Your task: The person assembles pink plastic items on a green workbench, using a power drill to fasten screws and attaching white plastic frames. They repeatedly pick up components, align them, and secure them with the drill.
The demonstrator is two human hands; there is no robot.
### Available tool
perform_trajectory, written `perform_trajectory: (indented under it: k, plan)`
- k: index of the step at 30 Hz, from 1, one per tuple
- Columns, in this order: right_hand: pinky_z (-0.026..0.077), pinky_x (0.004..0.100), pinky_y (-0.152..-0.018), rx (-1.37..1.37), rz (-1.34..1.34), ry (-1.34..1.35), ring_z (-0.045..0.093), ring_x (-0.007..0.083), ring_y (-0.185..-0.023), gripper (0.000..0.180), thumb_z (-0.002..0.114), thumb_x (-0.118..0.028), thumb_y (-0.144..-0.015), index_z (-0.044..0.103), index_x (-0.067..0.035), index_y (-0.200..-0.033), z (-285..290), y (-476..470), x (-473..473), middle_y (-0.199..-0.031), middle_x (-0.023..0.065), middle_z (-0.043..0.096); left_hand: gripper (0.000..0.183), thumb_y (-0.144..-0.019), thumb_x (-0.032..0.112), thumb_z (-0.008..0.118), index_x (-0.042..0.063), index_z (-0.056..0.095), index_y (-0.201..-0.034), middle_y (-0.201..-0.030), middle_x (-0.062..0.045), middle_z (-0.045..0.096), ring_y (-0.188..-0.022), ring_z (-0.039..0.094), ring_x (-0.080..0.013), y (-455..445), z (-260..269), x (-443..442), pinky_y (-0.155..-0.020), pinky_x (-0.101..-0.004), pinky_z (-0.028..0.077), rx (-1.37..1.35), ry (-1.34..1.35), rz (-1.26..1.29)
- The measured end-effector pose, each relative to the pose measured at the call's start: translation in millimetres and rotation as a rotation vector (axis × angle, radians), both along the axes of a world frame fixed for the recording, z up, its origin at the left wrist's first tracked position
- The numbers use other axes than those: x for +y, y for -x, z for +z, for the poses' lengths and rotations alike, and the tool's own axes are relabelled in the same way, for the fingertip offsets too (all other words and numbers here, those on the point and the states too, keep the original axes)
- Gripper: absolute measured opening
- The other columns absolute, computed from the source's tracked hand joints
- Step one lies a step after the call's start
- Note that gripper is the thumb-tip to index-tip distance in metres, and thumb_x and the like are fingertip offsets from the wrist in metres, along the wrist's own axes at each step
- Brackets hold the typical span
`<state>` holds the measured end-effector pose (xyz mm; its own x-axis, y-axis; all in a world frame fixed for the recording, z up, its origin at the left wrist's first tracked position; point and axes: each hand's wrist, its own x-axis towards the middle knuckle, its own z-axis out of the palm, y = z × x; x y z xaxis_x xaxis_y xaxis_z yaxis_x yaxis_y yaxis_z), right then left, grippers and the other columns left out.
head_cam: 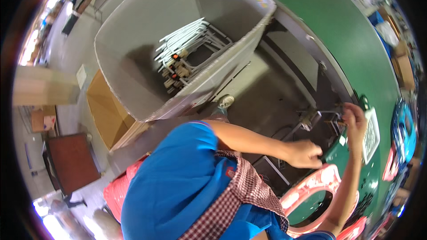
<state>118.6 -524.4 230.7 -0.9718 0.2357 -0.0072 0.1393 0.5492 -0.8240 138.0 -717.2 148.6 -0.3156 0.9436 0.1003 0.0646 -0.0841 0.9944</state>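
My left hand [304,154] is blurred, with curled fingers, at the near edge of the green worktable [347,50]. It is close to the top of a pink plastic ring-shaped part [297,197]; whether it holds anything small cannot be seen. My right hand [355,120] is raised beside a white tray [376,136] of small metal pieces, its fingers bent and blurred. Nothing can be made out between those fingers. The pink part has a large oval opening and lies on the table edge, partly behind my right forearm.
A large grey bin [133,16] holds stacked white tubular metal frames [186,40]. Beside it stands an open cardboard box [106,113]. Blue plastic parts [407,133] lie across the table. Below the table edge is a metal fixture [310,120]. A brown-topped cart [71,163] stands behind me.
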Motion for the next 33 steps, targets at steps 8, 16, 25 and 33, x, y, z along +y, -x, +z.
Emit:
perform_trajectory:
  k: [8,16,25,33]
  plan:
    - [0.047,0.0325,-0.064,0.465,0.635,-0.226,0.059,0.0258,-0.070,0.011,0.063,-0.002,-0.073,0.064,-0.002,-0.084,-123.7,236.9,-239.2,-0.078,0.0109,0.061,0.031,-0.090,0.023,0.055,0.001,0.054,-0.112,-0.100,-0.014,0.063,-0.089,0.061,-0.0275,319.4,-221.1,-340.5,-0.079,-0.0365,0.048,0.083,0.530,1.287]
    - [0.047,0.0364,-0.060,0.046,1.255,-0.232,0.060,0.0278,-0.070,0.018,0.062,-0.001,-0.071,0.063,-0.005,-0.089,-165.4,428.8,-369.8,-0.077,0.0097,0.061,0.049,-0.093,0.037,0.051,-0.005,0.053,-0.117,-0.116,-0.025,0.057,-0.105,0.056,-0.0388,311.2,-525.4,-411.7,-0.084,-0.0465,0.047,-0.388,1.448,1.046]
    - [0.041,0.0397,-0.096,0.170,1.212,-0.414,0.050,0.0318,-0.116,0.075,0.078,-0.027,-0.065,0.045,-0.009,-0.130,-322.2,482.4,-439.5,-0.126,0.0179,0.052,0.035,-0.087,0.035,0.055,0.002,0.063,-0.083,-0.072,-0.018,0.063,-0.072,0.061,-0.0383,448.2,-230.9,-441.8,-0.065,-0.0471,0.047,0.405,1.178,0.893]
    - [0.045,0.0252,-0.056,0.089,0.963,0.116,0.054,0.0065,-0.063,0.041,0.085,-0.021,-0.061,0.060,-0.001,-0.088,-181.9,487.6,-464.0,-0.071,0.0031,0.063,0.018,-0.083,0.017,0.063,0.001,0.062,-0.091,-0.068,-0.016,0.060,-0.062,0.060,-0.0302,436.8,-26.9,-441.9,-0.059,-0.0398,0.046,0.553,0.625,1.350]
